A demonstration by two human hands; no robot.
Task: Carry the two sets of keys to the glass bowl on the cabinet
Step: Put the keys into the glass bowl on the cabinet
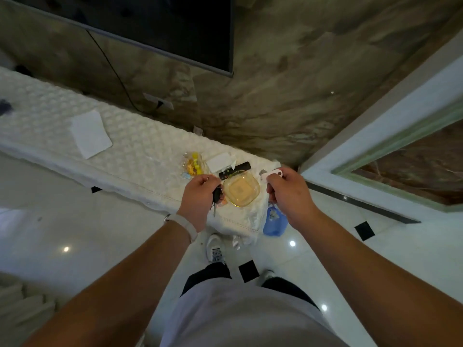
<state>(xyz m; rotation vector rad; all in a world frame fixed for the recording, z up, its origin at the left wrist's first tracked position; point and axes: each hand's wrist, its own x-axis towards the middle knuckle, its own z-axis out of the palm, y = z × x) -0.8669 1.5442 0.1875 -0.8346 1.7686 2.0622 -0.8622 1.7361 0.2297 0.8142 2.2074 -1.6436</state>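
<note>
A square amber glass bowl sits near the right end of the white-covered cabinet. My left hand hovers just left of the bowl, closed on a key set with a black fob; a metal key hangs down below the fingers. My right hand is just right of the bowl, closed on a second key set with a white tag sticking out above the fingers and a blue pouch-like fob dangling beneath. Nothing lies in the bowl.
Behind the bowl lie a black remote, a white card and a bag of yellow trinkets. A white paper rests further left. A wall-mounted TV hangs above. My feet stand on glossy tile; a door frame is at right.
</note>
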